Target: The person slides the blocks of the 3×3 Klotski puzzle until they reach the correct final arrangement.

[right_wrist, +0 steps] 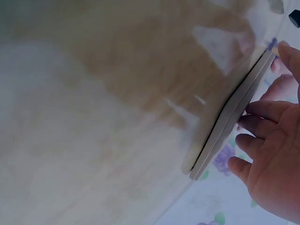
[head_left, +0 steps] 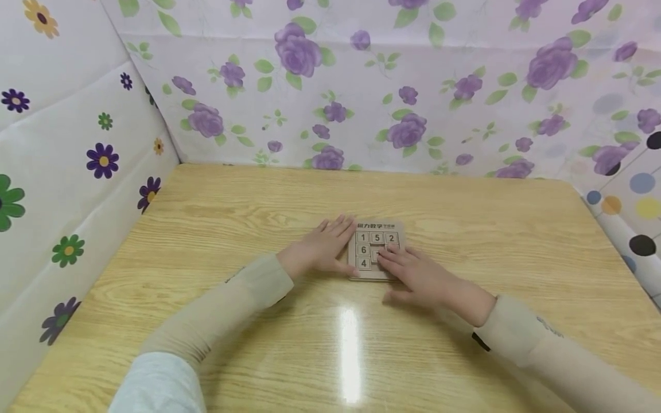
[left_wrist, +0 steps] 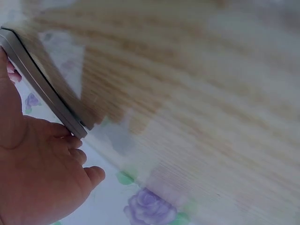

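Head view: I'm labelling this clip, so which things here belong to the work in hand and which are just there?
In use: number puzzle; left hand flat against its left edge; right hand, fingers on its tiles.

Just there: table; floral backdrop; reflected glare.

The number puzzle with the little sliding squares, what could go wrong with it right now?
1. The number puzzle lies loose on a smooth, shiny table; only the left hand steadies its left edge, so a hard push might make it skid.
2. The right hand covers the lower right tiles, so the person cannot see those numbers and might slide the wrong one.
3. Its fingers bunch on the middle tiles, so two might get nudged together and jam.
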The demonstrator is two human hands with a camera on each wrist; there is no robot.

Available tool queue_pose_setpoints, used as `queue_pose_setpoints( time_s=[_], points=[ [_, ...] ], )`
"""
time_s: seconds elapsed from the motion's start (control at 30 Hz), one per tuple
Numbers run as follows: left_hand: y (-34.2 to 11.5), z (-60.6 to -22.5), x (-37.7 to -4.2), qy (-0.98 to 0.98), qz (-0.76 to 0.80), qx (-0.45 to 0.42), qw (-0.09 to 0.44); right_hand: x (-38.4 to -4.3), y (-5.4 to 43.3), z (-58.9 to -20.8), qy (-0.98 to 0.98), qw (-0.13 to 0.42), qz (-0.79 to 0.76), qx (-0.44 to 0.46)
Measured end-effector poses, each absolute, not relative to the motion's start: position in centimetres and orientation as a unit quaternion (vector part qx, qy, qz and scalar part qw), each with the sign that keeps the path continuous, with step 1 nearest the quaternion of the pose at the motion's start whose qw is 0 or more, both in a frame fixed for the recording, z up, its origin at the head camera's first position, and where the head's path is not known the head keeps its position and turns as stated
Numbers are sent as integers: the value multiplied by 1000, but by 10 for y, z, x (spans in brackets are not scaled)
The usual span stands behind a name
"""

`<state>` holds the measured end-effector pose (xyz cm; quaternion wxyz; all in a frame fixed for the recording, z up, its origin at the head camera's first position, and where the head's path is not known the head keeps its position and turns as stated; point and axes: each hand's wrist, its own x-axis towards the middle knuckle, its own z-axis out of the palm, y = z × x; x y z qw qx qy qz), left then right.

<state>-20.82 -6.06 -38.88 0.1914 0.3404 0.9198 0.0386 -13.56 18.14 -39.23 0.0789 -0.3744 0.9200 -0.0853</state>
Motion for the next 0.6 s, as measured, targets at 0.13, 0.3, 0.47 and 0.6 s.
queue_pose_setpoints(
  time_s=[0.13,0.3,0.47,0.6],
  points=[
    [-60,-387,-207,921,43,340,186,-126,181,-390,918,86,-83,-377],
    [-61,-387,-207,919,57,341,188,-122,180,-385,915,82,-90,-384],
    [-61,-387,-208,918,60,345,187,-139,183,-386,916,65,-119,-377],
    [-60,-389,-206,916,66,346,190,-153,182,-389,923,59,-119,-360]
  ],
)
